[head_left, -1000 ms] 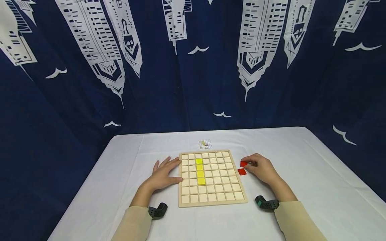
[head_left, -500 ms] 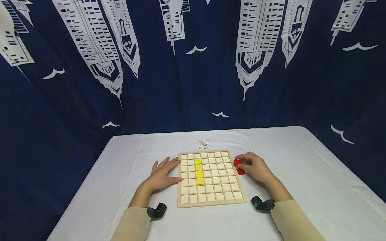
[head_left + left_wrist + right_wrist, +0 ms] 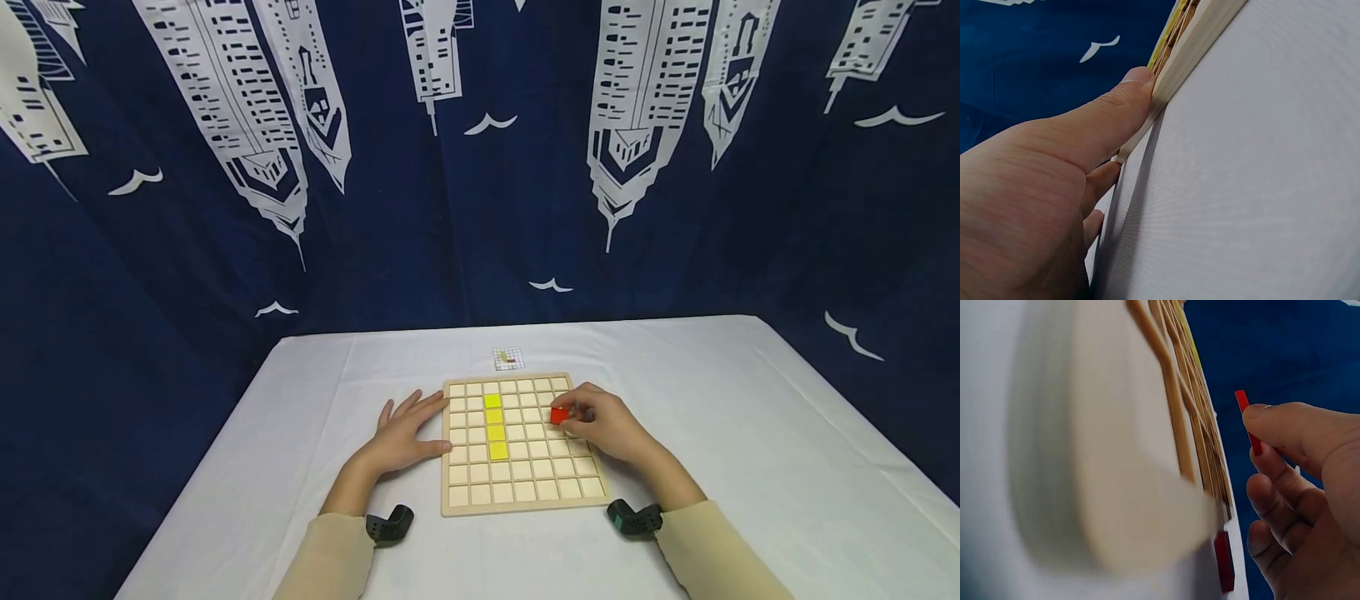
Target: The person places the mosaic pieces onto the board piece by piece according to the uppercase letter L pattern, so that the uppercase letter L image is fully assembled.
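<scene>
My right hand [image 3: 606,427] pinches a red square tile [image 3: 559,415] between thumb and fingers, above the right part of the wooden grid board [image 3: 528,508]. In the right wrist view the tile [image 3: 1247,422] is seen edge-on, apart from the board. A second red tile [image 3: 1224,562] lies on the cloth beside the board; in the head view my right hand hides it. My left hand [image 3: 401,437] rests with fingers spread at the board's left edge, its thumb [image 3: 1116,106] touching the rim. Several yellow tiles [image 3: 496,432] form a column in the board's cells.
A small card [image 3: 509,359] with a printed grid and coloured squares lies just beyond the board's far edge. White cloth [image 3: 360,358] covers the table. Behind it hangs a dark blue curtain [image 3: 465,217] with white building prints.
My right hand has lifted one red tile from the cloth and carried it left over the board. The left hand stays at the board's edge.
</scene>
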The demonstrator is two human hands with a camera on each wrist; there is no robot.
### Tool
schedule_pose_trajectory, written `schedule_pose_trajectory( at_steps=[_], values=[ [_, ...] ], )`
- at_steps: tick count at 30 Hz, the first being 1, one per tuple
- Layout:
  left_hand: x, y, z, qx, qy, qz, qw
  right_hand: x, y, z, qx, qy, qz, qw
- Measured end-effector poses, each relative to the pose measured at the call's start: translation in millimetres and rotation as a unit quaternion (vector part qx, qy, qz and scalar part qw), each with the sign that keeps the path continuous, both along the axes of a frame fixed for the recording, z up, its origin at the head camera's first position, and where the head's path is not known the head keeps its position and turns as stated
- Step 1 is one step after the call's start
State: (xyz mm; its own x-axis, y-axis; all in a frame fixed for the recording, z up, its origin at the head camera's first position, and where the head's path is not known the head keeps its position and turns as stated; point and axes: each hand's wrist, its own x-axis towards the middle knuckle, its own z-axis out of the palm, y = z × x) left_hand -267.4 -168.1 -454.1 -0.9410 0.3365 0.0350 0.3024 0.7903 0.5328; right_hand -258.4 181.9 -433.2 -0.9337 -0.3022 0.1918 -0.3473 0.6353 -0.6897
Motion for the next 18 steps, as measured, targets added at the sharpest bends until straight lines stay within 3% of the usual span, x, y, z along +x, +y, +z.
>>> schedule_pose_trajectory(
  at_steps=[11,18],
  values=[
    [0.2,0.0,1.4,0.001,0.001,-0.002,1.0000,7.1,-17.6,1.9,-0.009,0.004,0.057,0.9983],
    [0.4,0.1,0.9,-0.001,-0.001,0.000,1.0000,13.3,-28.6,1.1,-0.007,-0.017,0.097,0.9951]
  ],
)
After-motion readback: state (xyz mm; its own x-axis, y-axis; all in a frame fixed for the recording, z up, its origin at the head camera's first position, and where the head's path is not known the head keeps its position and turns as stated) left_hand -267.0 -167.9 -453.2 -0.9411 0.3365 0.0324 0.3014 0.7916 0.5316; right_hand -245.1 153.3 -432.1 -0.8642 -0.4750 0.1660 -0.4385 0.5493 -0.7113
